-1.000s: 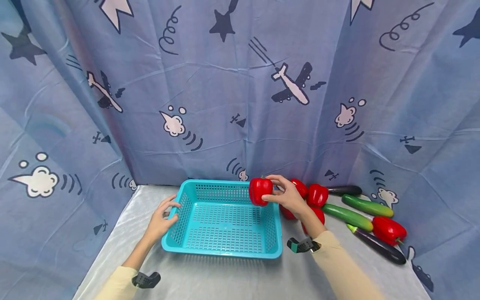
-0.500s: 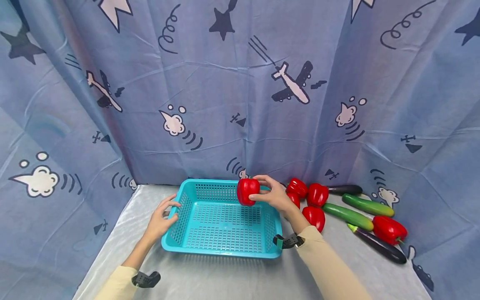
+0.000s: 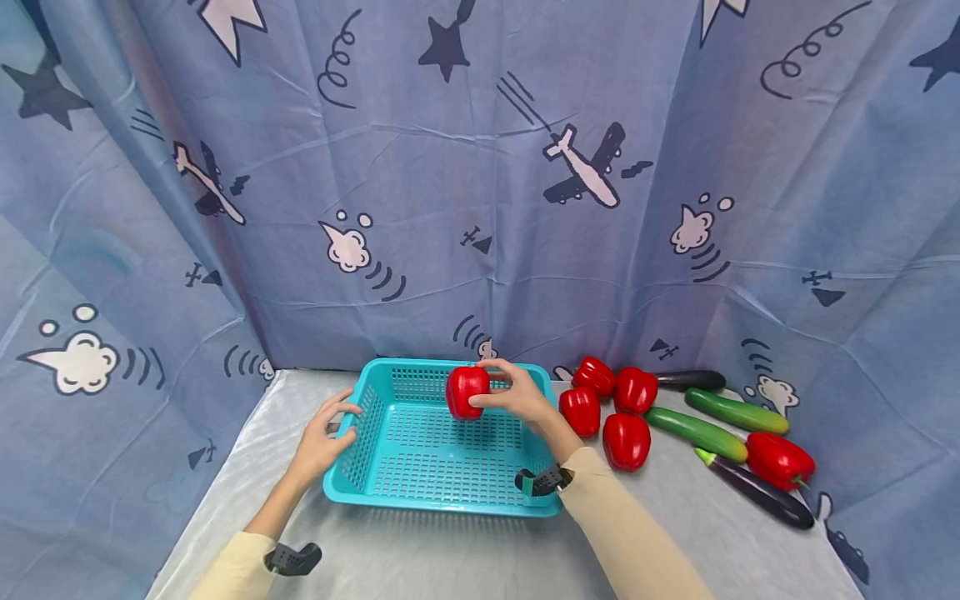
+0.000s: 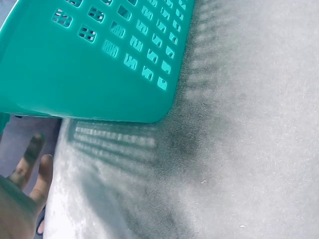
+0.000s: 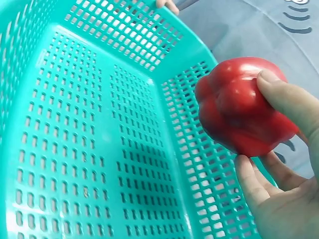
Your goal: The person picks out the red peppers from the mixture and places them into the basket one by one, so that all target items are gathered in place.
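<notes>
My right hand [image 3: 519,397] pinches a red bell pepper [image 3: 463,393] between thumb and fingers, above the back half of a turquoise plastic basket [image 3: 442,506]. In the right wrist view the bell pepper [image 5: 239,112] shows its lobed end, thumb [image 5: 286,97] on one side and fingertips on the other. At the basket's left rim, my left hand [image 3: 321,440] holds the edge with thumb and fingertips hooked over it. The left wrist view has two fingers [image 4: 42,181] below the basket wall [image 4: 89,79], with most of that hand out of frame.
Several red bell peppers [image 3: 627,442] lie right of the basket. Beyond them are cucumbers [image 3: 696,433], an eggplant [image 3: 757,490] in front, another eggplant [image 3: 690,380] behind, and a pepper [image 3: 778,460] at far right. A blue printed curtain [image 3: 420,275] stands behind the silvery tabletop [image 3: 420,558].
My right hand has carried the bell pepper leftward from the basket's right end to over its middle, slightly lower now. The left hand has stayed at the rim.
</notes>
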`<state>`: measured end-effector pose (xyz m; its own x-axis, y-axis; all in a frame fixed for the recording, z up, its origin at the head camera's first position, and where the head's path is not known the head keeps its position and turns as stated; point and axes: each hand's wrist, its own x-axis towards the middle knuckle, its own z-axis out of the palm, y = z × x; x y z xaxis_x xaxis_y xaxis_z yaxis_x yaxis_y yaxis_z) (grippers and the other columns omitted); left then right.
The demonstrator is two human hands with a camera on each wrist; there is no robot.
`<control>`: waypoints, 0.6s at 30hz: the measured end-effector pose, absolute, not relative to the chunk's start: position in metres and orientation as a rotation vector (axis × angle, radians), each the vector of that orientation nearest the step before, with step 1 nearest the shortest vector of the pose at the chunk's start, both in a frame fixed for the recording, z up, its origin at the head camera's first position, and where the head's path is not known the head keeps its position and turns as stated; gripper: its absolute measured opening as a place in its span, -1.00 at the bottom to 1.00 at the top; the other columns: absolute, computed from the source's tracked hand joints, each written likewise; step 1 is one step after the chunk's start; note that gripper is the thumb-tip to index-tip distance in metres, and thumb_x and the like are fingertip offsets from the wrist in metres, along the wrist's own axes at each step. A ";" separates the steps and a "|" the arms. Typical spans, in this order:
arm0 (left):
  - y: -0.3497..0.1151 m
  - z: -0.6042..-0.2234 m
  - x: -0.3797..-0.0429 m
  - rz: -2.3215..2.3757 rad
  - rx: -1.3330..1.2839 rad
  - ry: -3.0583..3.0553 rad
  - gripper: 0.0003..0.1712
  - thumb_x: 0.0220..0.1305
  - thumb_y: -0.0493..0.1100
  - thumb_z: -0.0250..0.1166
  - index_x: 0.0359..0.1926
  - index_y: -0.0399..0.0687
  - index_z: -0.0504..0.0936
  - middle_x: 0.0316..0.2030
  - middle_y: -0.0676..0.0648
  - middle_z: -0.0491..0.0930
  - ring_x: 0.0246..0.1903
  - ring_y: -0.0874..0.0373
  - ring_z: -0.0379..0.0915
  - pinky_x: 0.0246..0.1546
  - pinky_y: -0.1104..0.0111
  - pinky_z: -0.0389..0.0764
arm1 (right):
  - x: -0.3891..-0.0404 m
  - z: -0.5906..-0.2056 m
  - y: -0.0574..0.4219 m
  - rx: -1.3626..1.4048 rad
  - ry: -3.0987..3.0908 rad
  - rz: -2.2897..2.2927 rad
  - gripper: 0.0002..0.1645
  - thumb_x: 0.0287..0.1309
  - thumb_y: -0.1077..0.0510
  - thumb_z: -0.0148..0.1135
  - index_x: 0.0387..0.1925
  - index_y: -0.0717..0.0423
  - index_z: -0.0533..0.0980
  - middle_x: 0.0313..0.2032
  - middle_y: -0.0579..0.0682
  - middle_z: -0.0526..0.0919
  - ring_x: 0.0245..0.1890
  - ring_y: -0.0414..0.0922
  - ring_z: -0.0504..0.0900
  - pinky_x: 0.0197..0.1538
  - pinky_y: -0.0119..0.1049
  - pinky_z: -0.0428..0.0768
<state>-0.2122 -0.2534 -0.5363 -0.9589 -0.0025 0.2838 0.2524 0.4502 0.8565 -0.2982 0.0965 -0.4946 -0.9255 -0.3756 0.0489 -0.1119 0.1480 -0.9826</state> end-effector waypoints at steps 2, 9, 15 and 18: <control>-0.249 -0.525 -0.206 -1.529 -0.212 -2.468 -0.64 0.17 -0.59 0.23 0.01 -0.44 0.60 0.40 -0.45 0.22 -0.07 -0.39 0.56 -0.17 0.20 0.63 | -0.299 -0.498 0.091 -0.469 2.215 -1.858 -0.30 0.10 0.24 0.51 0.29 0.12 0.48 0.21 0.24 0.48 0.21 0.25 0.43 0.03 0.23 0.56; -0.245 -0.513 -0.201 -1.537 -0.222 -2.475 -0.65 0.16 -0.59 0.24 0.00 -0.43 0.60 0.40 -0.46 0.22 -0.09 -0.36 0.58 -0.20 0.24 0.63 | -0.300 -0.509 0.074 -0.456 2.208 -1.828 -0.30 0.08 0.24 0.53 0.28 0.15 0.50 0.22 0.22 0.49 0.22 0.23 0.42 0.01 0.19 0.59; -0.245 -0.513 -0.200 -1.521 -0.238 -2.468 -0.67 0.16 -0.60 0.24 -0.02 -0.45 0.60 0.39 -0.47 0.23 -0.04 -0.40 0.55 -0.14 0.11 0.62 | -0.301 -0.521 0.060 -0.412 2.218 -1.784 -0.30 0.03 0.26 0.55 0.23 0.18 0.50 0.22 0.22 0.47 0.22 0.23 0.41 -0.01 0.16 0.61; -0.245 -0.514 -0.200 -1.511 -0.246 -2.459 -0.67 0.15 -0.60 0.24 -0.03 -0.46 0.60 0.38 -0.47 0.24 -0.03 -0.42 0.54 -0.12 0.11 0.62 | -0.299 -0.526 0.054 -0.406 2.200 -1.781 -0.30 0.02 0.28 0.55 0.23 0.18 0.50 0.21 0.22 0.47 0.21 0.23 0.41 0.01 0.17 0.59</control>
<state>-0.2003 -0.2448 -0.5136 -0.9559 0.0157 0.2931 0.2686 0.4501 0.8517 -0.2991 0.0536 -0.5255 -0.9210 -0.3873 -0.0410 -0.0405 0.2000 -0.9790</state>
